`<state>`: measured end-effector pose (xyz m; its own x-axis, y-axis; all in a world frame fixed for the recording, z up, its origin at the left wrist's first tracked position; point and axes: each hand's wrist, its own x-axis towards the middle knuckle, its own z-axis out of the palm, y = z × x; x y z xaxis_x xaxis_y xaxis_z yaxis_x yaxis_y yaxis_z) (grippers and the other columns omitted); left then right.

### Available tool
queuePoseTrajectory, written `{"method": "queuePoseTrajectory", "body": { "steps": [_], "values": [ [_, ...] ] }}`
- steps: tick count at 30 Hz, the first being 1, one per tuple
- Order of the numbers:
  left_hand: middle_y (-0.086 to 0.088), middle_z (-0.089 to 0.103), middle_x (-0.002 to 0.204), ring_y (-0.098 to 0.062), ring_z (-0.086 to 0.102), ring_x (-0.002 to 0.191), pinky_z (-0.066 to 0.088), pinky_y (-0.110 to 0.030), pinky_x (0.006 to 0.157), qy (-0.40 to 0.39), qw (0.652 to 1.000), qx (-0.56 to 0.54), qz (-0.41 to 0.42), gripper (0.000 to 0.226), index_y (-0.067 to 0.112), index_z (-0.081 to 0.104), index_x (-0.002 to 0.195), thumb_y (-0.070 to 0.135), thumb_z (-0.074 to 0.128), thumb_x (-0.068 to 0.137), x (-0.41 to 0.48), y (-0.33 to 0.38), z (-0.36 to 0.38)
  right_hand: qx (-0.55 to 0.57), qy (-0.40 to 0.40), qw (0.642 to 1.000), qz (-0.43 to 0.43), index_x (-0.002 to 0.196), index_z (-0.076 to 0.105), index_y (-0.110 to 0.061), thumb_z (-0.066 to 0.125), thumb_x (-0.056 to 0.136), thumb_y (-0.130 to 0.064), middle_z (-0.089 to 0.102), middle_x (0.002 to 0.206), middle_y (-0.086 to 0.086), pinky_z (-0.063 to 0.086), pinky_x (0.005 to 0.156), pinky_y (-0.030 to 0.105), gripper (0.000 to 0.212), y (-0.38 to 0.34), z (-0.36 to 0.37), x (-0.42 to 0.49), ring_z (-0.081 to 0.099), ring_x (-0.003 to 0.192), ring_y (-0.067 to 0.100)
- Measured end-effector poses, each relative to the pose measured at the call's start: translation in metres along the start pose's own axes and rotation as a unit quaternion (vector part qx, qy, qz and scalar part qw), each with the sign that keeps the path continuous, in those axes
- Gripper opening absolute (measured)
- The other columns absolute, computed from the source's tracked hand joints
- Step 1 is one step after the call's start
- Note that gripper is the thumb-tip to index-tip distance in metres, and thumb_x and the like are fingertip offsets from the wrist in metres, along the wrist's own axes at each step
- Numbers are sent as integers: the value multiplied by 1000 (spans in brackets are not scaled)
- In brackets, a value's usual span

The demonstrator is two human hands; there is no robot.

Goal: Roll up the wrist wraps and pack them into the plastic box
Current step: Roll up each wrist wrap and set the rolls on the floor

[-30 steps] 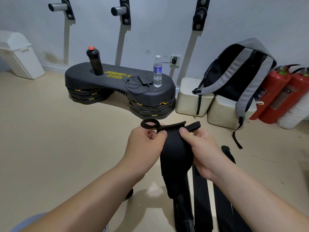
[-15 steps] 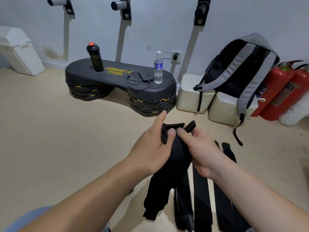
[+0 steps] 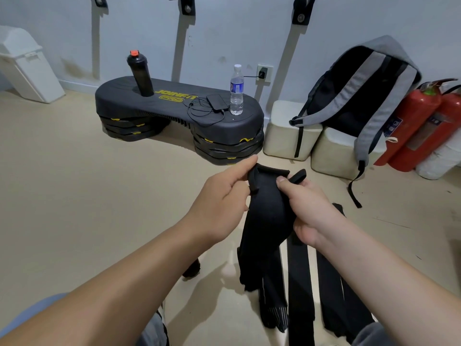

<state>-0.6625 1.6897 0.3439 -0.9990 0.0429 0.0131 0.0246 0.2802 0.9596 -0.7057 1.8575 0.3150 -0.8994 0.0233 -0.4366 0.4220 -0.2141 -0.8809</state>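
While both my left hand (image 3: pixel 219 201) and right hand (image 3: pixel 314 211) pinched one wrist wrap (image 3: pixel 267 213), rolling had barely begun, I judged; other wraps (image 3: pixel 299 283) lay flat, no box visible.

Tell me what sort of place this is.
Probably a gym or workout room: a black step platform, a sports bottle standing on it, bar pegs mounted on the wall, and a wrist wrap.

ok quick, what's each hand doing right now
Left hand: pinching the top edge of the black wrist wrap.
Right hand: gripping that wrap too.
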Motion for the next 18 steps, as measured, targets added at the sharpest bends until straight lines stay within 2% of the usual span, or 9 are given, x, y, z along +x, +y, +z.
{"method": "queuePoseTrajectory", "body": {
  "steps": [1,3,5,9,12,15,17,18],
  "values": [
    [13,71,116,0,67,89,53,-14,71,7,1000,1,3,55,29,58,149,1,39,105,0,-2,0,-3,1,1000,-3,111,71,-12,61,106,-18,81,101,13,63,72,38,12,0,-1,1,79,91,29],
    [8,73,118,-8,71,100,56,-21,72,17,1000,10,15,47,26,63,142,6,39,108,2,-5,0,-16,-2,1000,-11,114,71,-12,60,106,-20,81,104,13,62,72,38,15,0,-1,1,79,93,30],
    [0,75,109,-14,72,96,58,-24,70,35,998,17,40,34,28,69,130,13,46,110,4,-9,0,-25,-7,1000,-17,116,71,-13,61,106,-21,81,105,12,61,70,37,16,0,-2,2,79,94,29],
    [1,76,101,-18,74,83,58,-23,64,57,997,13,51,22,36,68,102,14,67,102,7,-12,-3,-29,-33,999,-18,119,71,-14,61,106,-21,81,107,11,62,77,41,18,1,-1,0,79,98,28],
    [-3,76,92,-15,72,73,59,-24,62,67,997,-12,39,15,28,67,105,15,73,99,8,-10,-4,-28,-48,998,-26,119,71,-13,60,107,-20,81,107,10,62,79,40,18,0,0,-2,78,99,27],
    [-7,76,87,-10,70,74,63,-33,70,56,998,-21,13,15,26,64,112,26,73,99,8,-10,-2,-18,-55,998,-34,122,71,-12,57,108,-18,80,110,11,62,84,43,21,-1,1,-2,78,103,29],
    [-14,75,92,-12,68,77,61,-44,77,13,1000,-3,-4,13,29,69,108,36,74,97,9,-13,0,-4,-51,998,-34,124,70,-9,57,108,-19,80,112,14,63,81,43,22,-2,0,0,78,102,31],
    [-16,74,95,-12,68,81,60,-43,79,-27,1000,-2,-9,16,27,72,108,37,74,96,9,-16,1,6,-50,998,-32,124,69,-8,56,108,-19,79,113,15,64,79,42,23,-3,0,0,78,102,32]
  ]
}}
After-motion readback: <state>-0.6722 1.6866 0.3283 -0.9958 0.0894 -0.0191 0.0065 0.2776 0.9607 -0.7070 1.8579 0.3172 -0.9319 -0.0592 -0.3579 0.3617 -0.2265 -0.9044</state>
